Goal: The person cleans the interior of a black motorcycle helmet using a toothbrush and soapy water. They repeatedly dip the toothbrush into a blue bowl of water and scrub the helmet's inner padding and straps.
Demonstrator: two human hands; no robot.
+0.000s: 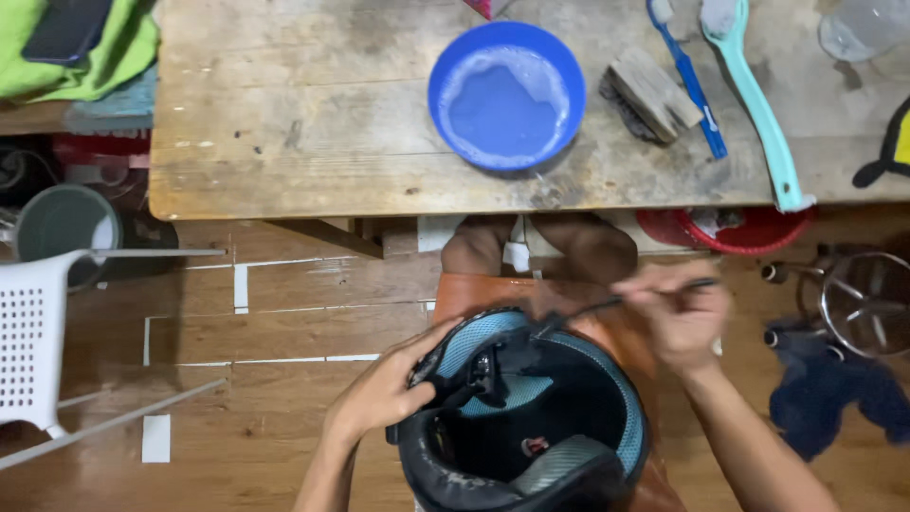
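A black helmet (531,436) with a light blue lining lies upside down on my lap, its opening facing up. My left hand (384,389) grips the helmet's left rim, fingers curled over the edge. My right hand (678,313) is blurred above the helmet's right side and pinches a thin dark stick-like tool (607,305) whose tip reaches down to the upper rim of the lining.
A worn wooden table (313,123) ahead carries a blue bowl (505,95) of soapy water, a wooden brush (647,93), a blue toothbrush (690,81) and a teal long-handled brush (758,104). A white chair (38,332) stands left, a red basin (758,230) under the table, a dark cloth (825,389) right.
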